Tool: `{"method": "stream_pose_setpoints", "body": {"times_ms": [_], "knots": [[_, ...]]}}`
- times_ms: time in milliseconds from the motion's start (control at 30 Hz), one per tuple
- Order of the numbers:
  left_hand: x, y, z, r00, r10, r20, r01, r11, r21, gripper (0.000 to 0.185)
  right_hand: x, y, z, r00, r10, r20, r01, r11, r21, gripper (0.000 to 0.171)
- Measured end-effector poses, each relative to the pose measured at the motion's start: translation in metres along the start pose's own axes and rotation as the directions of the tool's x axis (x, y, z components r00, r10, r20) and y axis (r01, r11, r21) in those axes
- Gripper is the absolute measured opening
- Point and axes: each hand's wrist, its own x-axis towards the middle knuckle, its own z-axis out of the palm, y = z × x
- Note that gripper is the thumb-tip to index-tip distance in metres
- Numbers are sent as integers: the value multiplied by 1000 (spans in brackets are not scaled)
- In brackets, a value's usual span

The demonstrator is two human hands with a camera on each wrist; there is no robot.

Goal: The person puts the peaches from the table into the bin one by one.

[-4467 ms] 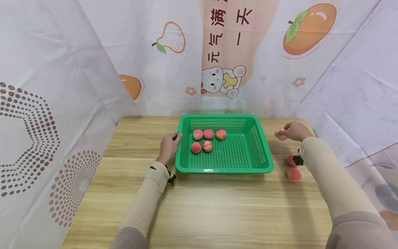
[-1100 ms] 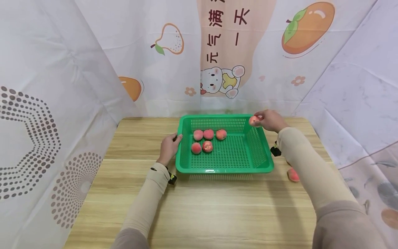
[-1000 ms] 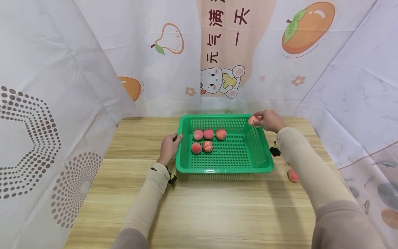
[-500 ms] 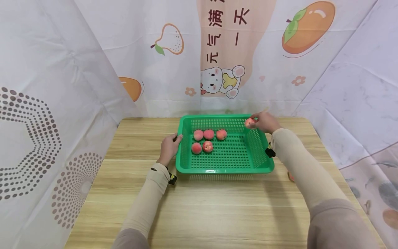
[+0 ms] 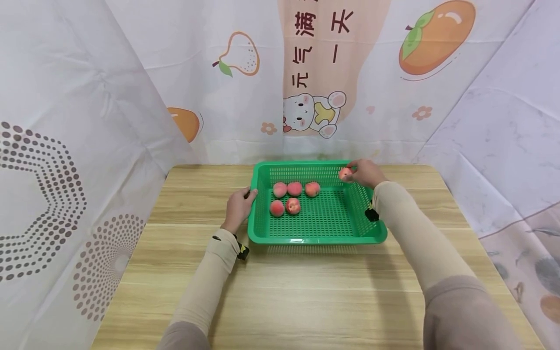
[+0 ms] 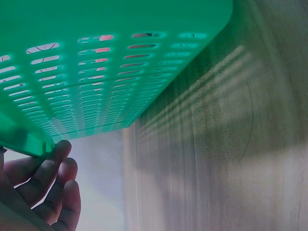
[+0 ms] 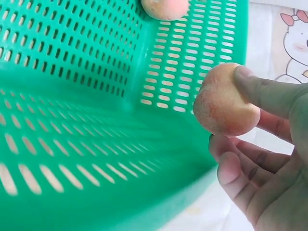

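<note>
A green plastic basket point(image 5: 317, 240) with slotted walls stands on the wooden table. Its left rim is gripped by my left hand point(image 5: 238, 209), thumb on top and fingers curled underneath, as the left wrist view shows at the rim point(image 6: 29, 144). My right hand point(image 5: 367, 173) pinches a peach point(image 5: 345, 174) between thumb and fingers, over the basket's back right part. Seen from the right wrist, that peach point(image 7: 226, 99) hangs inside the corner, above the basket floor. Several peaches lie on the left half of the floor, among them a front one point(image 5: 277, 208) and a back one point(image 5: 312, 189).
The wooden table point(image 5: 306, 296) extends in front and to both sides of the basket. A printed curtain point(image 5: 245, 97) hangs right behind the table's back edge. My right forearm point(image 5: 415, 233) crosses over the table's right side.
My right hand has carried the peach leftward from the table's right side, over the right rim and into the space above the basket. The left hand stays on the left rim.
</note>
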Motion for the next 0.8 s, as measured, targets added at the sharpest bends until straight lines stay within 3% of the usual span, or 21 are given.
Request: {"method": "stream_pose_setpoints", "body": {"times_ms": [167,533,800], "knots": [[1,0,0,1000,7,1,-7,1000,1,51,5,1,9,1000,23,12,-24,999,23,56],[1,-1,-1,1000,24,-9,-24,1000,0,51,17,-1,35,1000,-15,-3,15,1000,13,50],[2,-2,0,1000,21,-8,-21,1000,-7,51,21,-2,43,998,56,43,-58,998,40,54]]}}
